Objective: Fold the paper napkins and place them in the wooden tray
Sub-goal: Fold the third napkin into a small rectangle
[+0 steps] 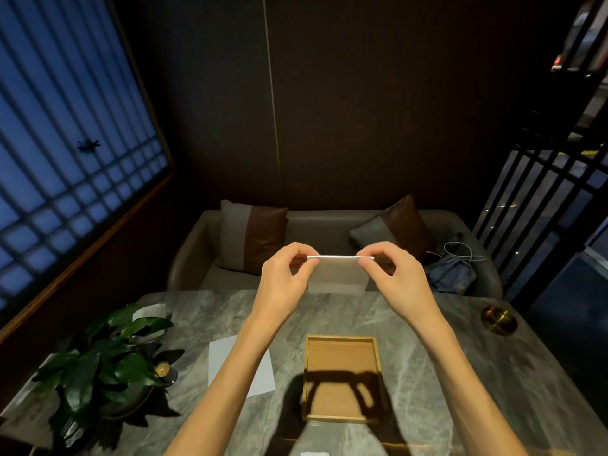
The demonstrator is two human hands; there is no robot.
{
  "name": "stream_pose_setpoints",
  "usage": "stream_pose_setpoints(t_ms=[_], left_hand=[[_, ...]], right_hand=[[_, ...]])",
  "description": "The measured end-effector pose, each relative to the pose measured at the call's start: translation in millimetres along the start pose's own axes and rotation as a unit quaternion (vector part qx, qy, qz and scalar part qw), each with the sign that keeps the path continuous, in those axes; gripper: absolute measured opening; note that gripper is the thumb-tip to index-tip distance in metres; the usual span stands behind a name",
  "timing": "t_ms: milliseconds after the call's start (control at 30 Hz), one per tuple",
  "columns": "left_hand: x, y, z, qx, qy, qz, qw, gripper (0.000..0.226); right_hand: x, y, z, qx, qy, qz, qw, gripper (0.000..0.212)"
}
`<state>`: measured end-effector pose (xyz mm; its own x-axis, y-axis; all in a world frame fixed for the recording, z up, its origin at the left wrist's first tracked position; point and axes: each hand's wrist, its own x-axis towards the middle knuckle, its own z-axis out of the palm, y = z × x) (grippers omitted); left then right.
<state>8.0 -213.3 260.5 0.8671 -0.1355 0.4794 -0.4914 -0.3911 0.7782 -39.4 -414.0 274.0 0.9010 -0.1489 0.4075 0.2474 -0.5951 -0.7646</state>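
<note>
Head view, hands: both are raised above the table's far edge, forearms reaching forward, wrists level with each other.
Left hand point(285, 274): thumb and forefinger pinch the left end of the napkin's top edge, the other fingers curled behind.
Right hand point(394, 273): pinches the right end of the same edge in the same way.
Paper napkin point(339, 276): white and already doubled over, held in the air between the two hands, its fold stretched taut along the top and the rest hanging down.
Wooden tray point(342, 352): square and shallow, on the table below the hands and between the forearms, with their shadow across its near half.
Second napkin point(222, 360): lies flat and unfolded just left of the tray, partly hidden under the left forearm.
Table point(329, 311): grey marbled top.
Plant point(108, 366): dark leaves at the near left corner.
Brass dish point(498, 319): at the far right edge.
Sofa point(316, 225): beyond the table, with two grey-and-brown cushions point(253, 238).
Bag point(450, 273): on the right of the seat, a white cable looped over it.
Lattice window point(65, 143): on the left wall, lit blue.
</note>
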Motion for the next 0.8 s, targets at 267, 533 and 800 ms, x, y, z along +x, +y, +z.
stream_pose_setpoints(t_ms=[267, 533, 800], left_hand=[[1, 4, -6, -0.122, -0.001, -0.061, 0.991, 0.019], [-10, -8, -4, -0.215, -0.133, -0.092, 0.963, 0.060], [-9, -12, -9, -0.187, -0.130, -0.084, 0.970, 0.035]], right_hand=[[-9, 1, 2, 0.218, -0.065, 0.083, 0.970, 0.060], [-10, -3, 8, 0.214, 0.032, 0.095, 0.972, 0.032], [-20, -3, 5, 0.117, -0.108, 0.079, 0.984, 0.035]])
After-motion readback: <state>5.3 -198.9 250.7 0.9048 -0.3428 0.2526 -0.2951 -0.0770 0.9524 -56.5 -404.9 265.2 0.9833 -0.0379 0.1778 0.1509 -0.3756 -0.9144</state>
